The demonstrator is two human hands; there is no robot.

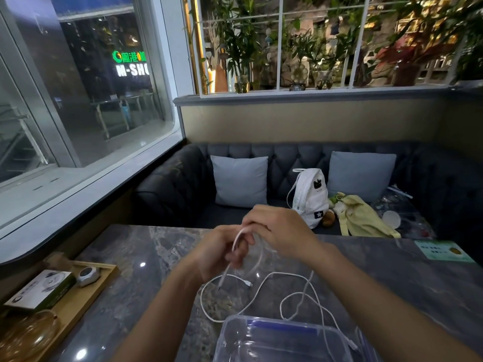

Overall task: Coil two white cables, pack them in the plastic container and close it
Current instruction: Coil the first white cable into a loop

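Above the grey marble table (pixel 392 280) my left hand (pixel 220 250) grips a loop of a white cable (pixel 236 241), whose plug end hangs down below the fist. My right hand (pixel 278 231) holds the same loop from the other side, fingers curled over it. More white cable (pixel 264 283) lies in loose curves on the table in front of me; I cannot tell where one cable ends and the other begins. A clear plastic container (pixel 282 338) stands open at the near edge, with a strand of cable draped over its right side.
A wooden tray (pixel 86 296) at the left holds a box, a small white device and an amber glass dish. Across the table stands a dark sofa (pixel 172 189) with two cushions, a white backpack (pixel 309 197) and a yellow bag. A green card (pixel 441 250) lies at the far right.
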